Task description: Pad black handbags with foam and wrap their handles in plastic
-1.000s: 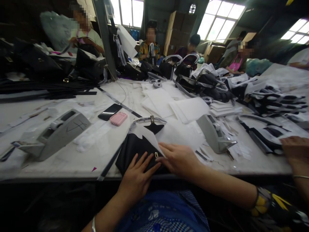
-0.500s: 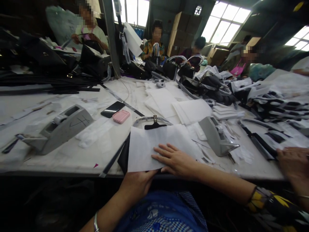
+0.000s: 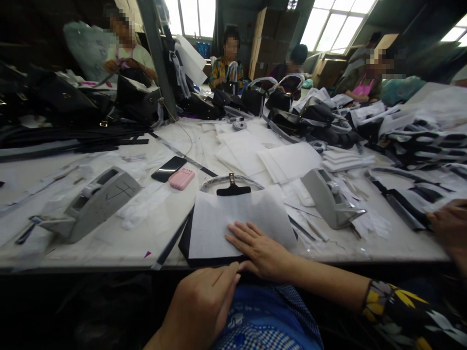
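Note:
A black handbag (image 3: 186,247) lies flat at the table's front edge, its wrapped handle (image 3: 207,182) and a dark flap with a gold clasp (image 3: 232,179) pointing away from me. A white sheet (image 3: 211,228) covers most of the bag. My right hand (image 3: 260,253) rests flat on that sheet, fingers spread. Just below the bag's near edge, my left hand (image 3: 206,296) is closed in a pinch, its fingertips close to my right thumb. Whatever those fingers hold, if anything, is hidden.
Grey tape dispensers stand left (image 3: 98,204) and right (image 3: 328,199) of the bag. A phone (image 3: 168,168) and a pink case (image 3: 181,179) lie behind. White sheets (image 3: 288,160) and black bags (image 3: 317,116) pile further back. A co-worker's hand (image 3: 450,223) is at far right; other people sit opposite.
My left hand has come off the bag's lower edge and moved toward me, its fingers now pinched. My right hand stays flat on the sheet, slightly lower. The view has shifted a little.

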Tool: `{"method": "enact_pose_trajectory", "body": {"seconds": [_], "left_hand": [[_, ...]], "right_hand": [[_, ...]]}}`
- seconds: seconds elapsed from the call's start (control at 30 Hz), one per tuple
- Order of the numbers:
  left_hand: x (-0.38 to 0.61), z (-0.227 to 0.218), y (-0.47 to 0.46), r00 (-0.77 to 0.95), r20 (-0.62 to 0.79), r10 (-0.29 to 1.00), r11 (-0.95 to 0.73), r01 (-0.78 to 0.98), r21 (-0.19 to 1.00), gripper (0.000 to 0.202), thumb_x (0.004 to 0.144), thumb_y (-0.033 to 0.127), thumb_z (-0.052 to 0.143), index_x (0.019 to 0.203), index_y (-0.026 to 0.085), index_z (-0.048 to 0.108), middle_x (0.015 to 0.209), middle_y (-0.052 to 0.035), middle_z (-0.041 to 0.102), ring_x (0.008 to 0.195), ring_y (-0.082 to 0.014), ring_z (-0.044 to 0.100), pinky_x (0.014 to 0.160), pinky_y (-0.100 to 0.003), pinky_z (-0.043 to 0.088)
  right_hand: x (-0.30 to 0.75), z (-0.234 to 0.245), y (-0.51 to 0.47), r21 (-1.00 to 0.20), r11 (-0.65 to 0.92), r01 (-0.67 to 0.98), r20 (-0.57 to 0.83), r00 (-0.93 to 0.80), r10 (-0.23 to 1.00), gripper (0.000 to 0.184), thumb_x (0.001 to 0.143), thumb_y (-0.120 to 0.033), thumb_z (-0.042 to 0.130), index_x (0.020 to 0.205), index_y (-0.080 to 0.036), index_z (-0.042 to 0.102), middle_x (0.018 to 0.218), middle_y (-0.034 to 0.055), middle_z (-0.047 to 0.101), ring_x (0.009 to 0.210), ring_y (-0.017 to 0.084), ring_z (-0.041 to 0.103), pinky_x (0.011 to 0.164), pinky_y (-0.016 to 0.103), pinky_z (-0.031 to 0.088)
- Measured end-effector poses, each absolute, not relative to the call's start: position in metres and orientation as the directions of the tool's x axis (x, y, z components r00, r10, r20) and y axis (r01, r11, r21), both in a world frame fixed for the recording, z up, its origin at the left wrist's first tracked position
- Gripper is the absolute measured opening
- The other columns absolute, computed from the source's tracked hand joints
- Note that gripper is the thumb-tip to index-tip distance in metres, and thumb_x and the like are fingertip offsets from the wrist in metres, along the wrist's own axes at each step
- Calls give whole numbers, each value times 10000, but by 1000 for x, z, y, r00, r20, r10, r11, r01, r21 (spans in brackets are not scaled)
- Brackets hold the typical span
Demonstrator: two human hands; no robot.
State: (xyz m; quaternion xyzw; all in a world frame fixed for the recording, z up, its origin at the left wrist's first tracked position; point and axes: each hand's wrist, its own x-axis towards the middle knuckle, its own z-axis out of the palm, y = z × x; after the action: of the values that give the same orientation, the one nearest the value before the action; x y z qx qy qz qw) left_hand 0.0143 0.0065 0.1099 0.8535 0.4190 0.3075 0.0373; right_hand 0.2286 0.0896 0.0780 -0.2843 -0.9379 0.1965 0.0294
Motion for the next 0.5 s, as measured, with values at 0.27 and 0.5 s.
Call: {"method": "enact_pose_trajectory", "body": {"seconds": [0.27, 0.5], "left_hand": [[13, 73, 76, 499, 380, 779, -617, 719, 321, 436, 985, 284, 497, 1395, 139, 481, 1362, -133, 615, 1216, -249, 614, 1047, -438, 509], [5, 56, 66, 451, 390, 803, -582, 734, 350, 398, 990, 298, 501, 1376, 207, 520, 1385, -86, 606, 1262, -214, 582, 1098, -417, 464]], "right_hand": [[237, 84, 99, -626, 641, 444, 84, -778, 622, 514, 1019, -408, 436, 1481, -183, 434, 1553, 137, 402, 1458, 238, 334, 1209, 479, 255], [242, 83, 108, -588, 627, 512, 249, -622, 742, 293, 997, -226, 450, 1158, -182, 691, 1141, 117, 663, 1033, 206, 639, 939, 353, 525]]}}
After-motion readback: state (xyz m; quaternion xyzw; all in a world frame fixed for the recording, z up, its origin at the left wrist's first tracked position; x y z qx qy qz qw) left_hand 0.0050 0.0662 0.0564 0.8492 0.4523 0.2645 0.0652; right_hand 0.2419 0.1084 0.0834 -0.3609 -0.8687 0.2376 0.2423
